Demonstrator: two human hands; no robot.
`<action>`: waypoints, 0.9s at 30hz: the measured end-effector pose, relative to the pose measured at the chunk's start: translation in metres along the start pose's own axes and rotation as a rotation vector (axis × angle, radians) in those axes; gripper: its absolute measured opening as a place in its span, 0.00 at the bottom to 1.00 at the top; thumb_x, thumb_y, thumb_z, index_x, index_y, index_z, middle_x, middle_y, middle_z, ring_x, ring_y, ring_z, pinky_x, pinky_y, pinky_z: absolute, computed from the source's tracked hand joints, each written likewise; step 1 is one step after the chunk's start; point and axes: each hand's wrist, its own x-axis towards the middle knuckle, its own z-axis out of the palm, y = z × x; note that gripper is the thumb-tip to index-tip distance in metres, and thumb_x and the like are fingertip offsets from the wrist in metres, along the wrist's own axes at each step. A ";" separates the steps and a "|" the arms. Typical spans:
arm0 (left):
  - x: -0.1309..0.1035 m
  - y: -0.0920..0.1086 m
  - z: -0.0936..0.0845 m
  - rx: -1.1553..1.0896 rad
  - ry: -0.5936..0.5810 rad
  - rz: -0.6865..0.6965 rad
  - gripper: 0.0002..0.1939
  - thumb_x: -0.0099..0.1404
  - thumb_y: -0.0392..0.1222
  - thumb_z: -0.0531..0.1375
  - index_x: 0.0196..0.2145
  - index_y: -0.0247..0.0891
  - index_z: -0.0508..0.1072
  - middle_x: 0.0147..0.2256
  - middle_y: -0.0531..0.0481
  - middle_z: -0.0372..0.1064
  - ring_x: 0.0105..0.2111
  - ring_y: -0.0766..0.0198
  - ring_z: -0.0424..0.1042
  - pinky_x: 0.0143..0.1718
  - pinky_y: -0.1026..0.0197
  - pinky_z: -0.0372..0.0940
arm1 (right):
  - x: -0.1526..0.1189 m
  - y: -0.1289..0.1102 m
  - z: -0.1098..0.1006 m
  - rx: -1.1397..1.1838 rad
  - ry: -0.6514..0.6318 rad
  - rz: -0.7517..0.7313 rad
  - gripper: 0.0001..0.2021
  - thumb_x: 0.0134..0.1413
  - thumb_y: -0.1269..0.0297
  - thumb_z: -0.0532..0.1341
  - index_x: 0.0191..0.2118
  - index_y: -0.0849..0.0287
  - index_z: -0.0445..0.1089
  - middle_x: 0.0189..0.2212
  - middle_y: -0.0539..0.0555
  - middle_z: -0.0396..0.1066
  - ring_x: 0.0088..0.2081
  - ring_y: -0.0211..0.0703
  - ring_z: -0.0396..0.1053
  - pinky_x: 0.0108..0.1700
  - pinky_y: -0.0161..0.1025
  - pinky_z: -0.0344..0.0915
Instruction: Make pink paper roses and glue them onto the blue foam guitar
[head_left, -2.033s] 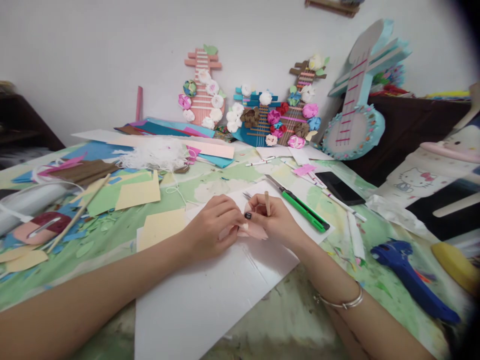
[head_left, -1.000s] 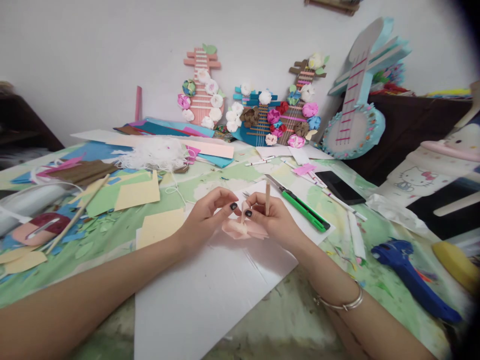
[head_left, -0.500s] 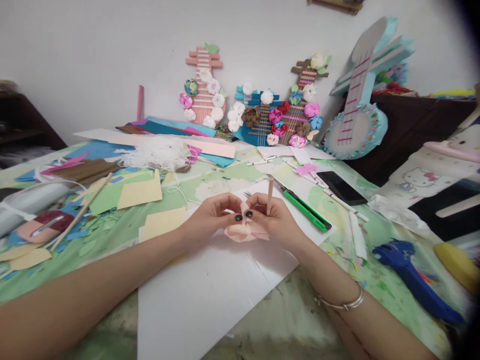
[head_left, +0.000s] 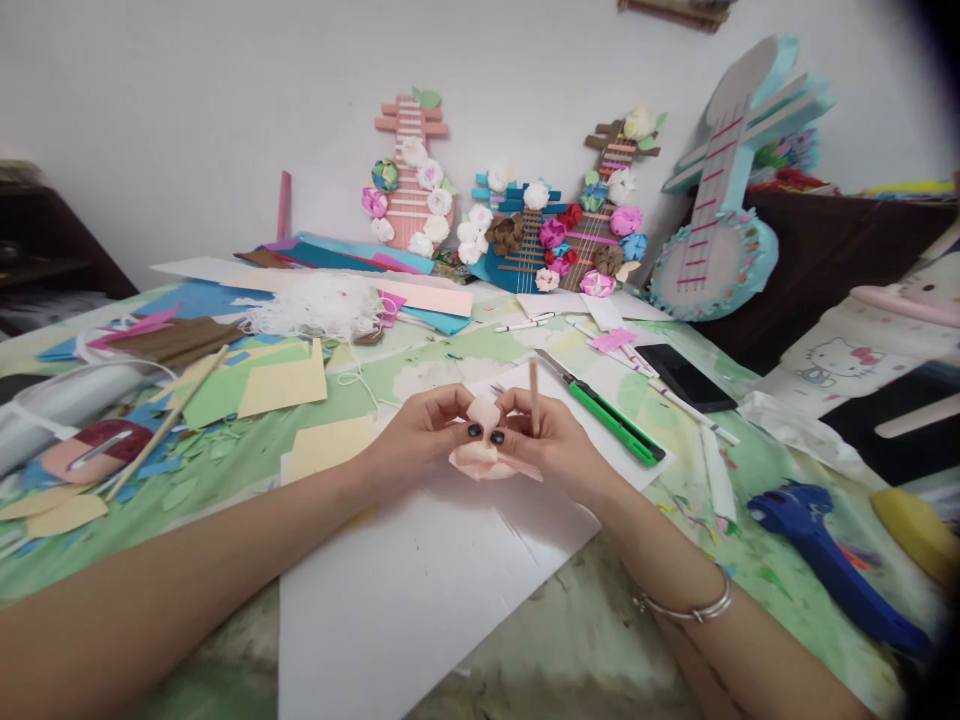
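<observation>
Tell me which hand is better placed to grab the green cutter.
Probably the right hand: the green cutter lies just beyond it, farther from the left hand. Both hold pink paper, though, and the right a stick.

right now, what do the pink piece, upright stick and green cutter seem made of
Pink piece: probably crepe or tissue paper, matte, thin with ruffled edges. Upright stick: likely bare wood, dull, from its tan colour. Green cutter: apparently plastic body, smooth and bright-coloured, with a grey, metal-looking blade.
</observation>
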 end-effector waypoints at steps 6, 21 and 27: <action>0.000 -0.001 -0.001 -0.025 -0.006 0.042 0.14 0.55 0.44 0.65 0.30 0.33 0.64 0.28 0.50 0.69 0.27 0.68 0.68 0.27 0.67 0.60 | 0.000 0.000 -0.001 -0.033 0.032 -0.036 0.16 0.44 0.53 0.65 0.29 0.60 0.62 0.21 0.46 0.59 0.22 0.31 0.54 0.23 0.31 0.48; -0.005 0.005 0.005 0.066 -0.122 0.075 0.14 0.56 0.38 0.64 0.35 0.35 0.63 0.32 0.53 0.64 0.32 0.69 0.67 0.33 0.67 0.63 | -0.004 -0.003 -0.003 0.097 0.010 0.044 0.12 0.44 0.61 0.66 0.26 0.60 0.62 0.18 0.44 0.58 0.19 0.30 0.53 0.22 0.30 0.47; -0.006 0.006 0.007 0.060 -0.109 0.032 0.16 0.54 0.37 0.65 0.36 0.36 0.61 0.32 0.53 0.64 0.32 0.67 0.68 0.33 0.63 0.67 | -0.005 -0.003 -0.003 0.079 0.002 0.006 0.10 0.45 0.64 0.65 0.25 0.60 0.62 0.22 0.47 0.62 0.21 0.29 0.55 0.22 0.30 0.49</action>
